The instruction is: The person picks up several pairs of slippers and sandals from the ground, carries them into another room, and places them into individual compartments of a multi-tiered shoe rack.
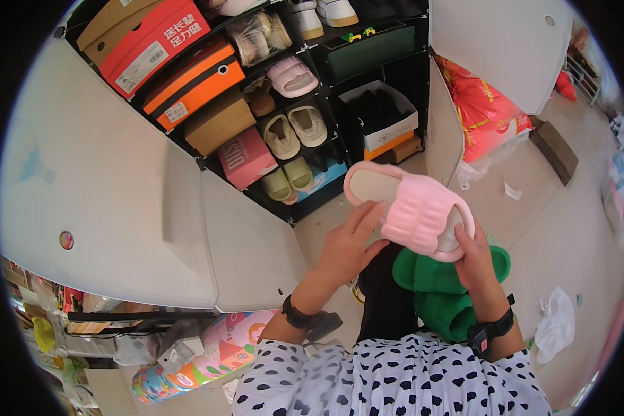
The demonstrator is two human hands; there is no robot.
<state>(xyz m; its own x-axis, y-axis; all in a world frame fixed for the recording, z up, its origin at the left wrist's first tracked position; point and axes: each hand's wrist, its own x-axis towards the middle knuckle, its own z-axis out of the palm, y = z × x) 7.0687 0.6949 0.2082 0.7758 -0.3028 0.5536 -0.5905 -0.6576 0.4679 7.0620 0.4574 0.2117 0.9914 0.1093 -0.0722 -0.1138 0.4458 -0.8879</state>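
A pink slide sandal (418, 213) with a puffy strap is held up in front of me. My right hand (473, 249) grips its toe end, the thumb reaching into the toe opening. My left hand (354, 242) is at the sandal's near side, its fingertips at the cream footbed by the strap; whether it grips is not clear. Below my right hand, a pair of green slide sandals (434, 273) lies partly hidden by my forearm. A similar pink sandal (293, 77) sits on a shelf of the open shoe cabinet, beside brown footwear (260, 98).
White cabinet doors (109, 208) stand open on the left and right (494, 47). Shoe boxes (197, 86), beige shoes (295, 132) and olive slides (287, 179) fill the shelves (320, 205). Red bags (478, 109), a brown block (554, 151) and a white plastic bag (555, 325) lie at right.
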